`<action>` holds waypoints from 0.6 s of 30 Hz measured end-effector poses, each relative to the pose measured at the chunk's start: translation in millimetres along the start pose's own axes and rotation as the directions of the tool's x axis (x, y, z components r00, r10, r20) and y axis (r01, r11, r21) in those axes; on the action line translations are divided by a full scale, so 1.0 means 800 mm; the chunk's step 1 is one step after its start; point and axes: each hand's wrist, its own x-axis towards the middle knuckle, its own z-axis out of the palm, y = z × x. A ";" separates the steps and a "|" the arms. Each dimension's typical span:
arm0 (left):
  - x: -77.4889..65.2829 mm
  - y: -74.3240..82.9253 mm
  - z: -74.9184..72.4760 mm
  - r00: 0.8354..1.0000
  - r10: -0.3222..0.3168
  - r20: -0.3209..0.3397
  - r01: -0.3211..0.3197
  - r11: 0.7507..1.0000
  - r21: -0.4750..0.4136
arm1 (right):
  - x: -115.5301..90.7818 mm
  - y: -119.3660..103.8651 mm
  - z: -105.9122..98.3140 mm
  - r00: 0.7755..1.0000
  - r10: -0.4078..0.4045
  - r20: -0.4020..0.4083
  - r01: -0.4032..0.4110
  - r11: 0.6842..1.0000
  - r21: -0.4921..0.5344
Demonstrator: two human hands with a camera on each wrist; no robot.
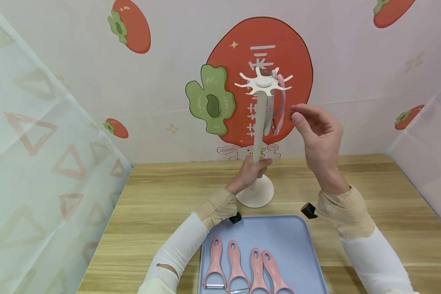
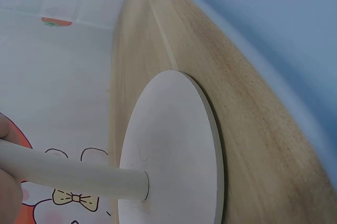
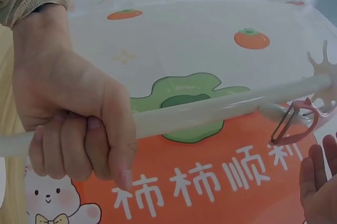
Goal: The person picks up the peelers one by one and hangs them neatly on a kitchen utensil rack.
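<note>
A white stand (image 1: pixel 259 130) with a round base (image 2: pixel 174 139) and a spoked hook top (image 1: pixel 255 83) stands upright on the table. My left hand (image 1: pixel 249 172) grips its pole low down, fingers wrapped around it, as the right wrist view also shows. From the hooks on the right hangs a pink peeler (image 3: pixel 311 129), with a pale, long utensil (image 1: pixel 269 114) beside it, partly behind the pole. Just right of the peeler, my right hand (image 1: pixel 321 136) is raised with loosely bent fingers and nothing in them.
A blue tray (image 1: pixel 297 245) lies at the table's front, holding several pink peelers (image 1: pixel 235 261) in a row. Behind the wooden table (image 1: pixel 161 196) rises a wall covering (image 1: pixel 169 81) printed with persimmons. Another patterned sheet (image 1: pixel 40 163) stands along the left.
</note>
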 end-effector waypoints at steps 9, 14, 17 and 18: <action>0.001 -0.001 0.001 1.000 0.008 0.001 -0.008 1.000 0.019 | -0.027 -0.017 -0.014 0.998 0.020 0.059 -0.019 1.000 -0.016; 0.001 -0.002 0.000 1.000 0.006 -0.005 -0.006 1.000 0.027 | -0.036 -0.026 -0.021 0.995 0.033 0.091 -0.031 0.999 -0.028; 0.000 -0.002 0.000 1.000 0.003 -0.011 -0.002 1.000 0.024 | -0.042 -0.027 -0.026 0.991 0.040 0.126 -0.034 0.998 -0.046; 0.000 -0.002 0.000 1.000 0.002 -0.013 -0.002 1.000 0.024 | -0.044 -0.026 -0.028 0.989 0.041 0.139 -0.034 0.998 -0.051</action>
